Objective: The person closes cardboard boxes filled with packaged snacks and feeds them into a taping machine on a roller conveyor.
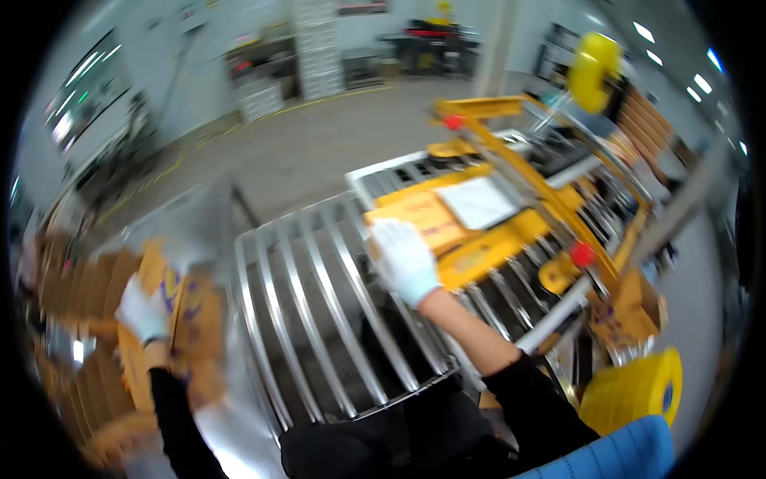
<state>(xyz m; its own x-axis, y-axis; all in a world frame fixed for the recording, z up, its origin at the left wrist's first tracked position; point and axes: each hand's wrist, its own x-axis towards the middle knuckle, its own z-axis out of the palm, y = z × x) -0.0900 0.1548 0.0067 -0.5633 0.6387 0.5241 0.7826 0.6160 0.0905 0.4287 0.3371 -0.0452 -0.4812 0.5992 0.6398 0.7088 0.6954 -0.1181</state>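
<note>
My left hand (144,310), in a white glove, rests at the upper part of flat folded cardboard (199,327) on a shiny metal table; blur hides its fingertips. My right hand (401,259), also gloved in white, lies with its fingers stretched out on the near left end of a closed cardboard box (423,217). That box sits at the entry of a yellow taping machine (495,247), with a white sheet (476,203) on its right part.
A roller conveyor (319,303) stands between my hands. Stacked corrugated cardboard (92,287) is at the far left. Yellow tape rolls (634,391) and an open carton (626,311) are at the right. The machine's yellow frame (519,160) rises over its bed.
</note>
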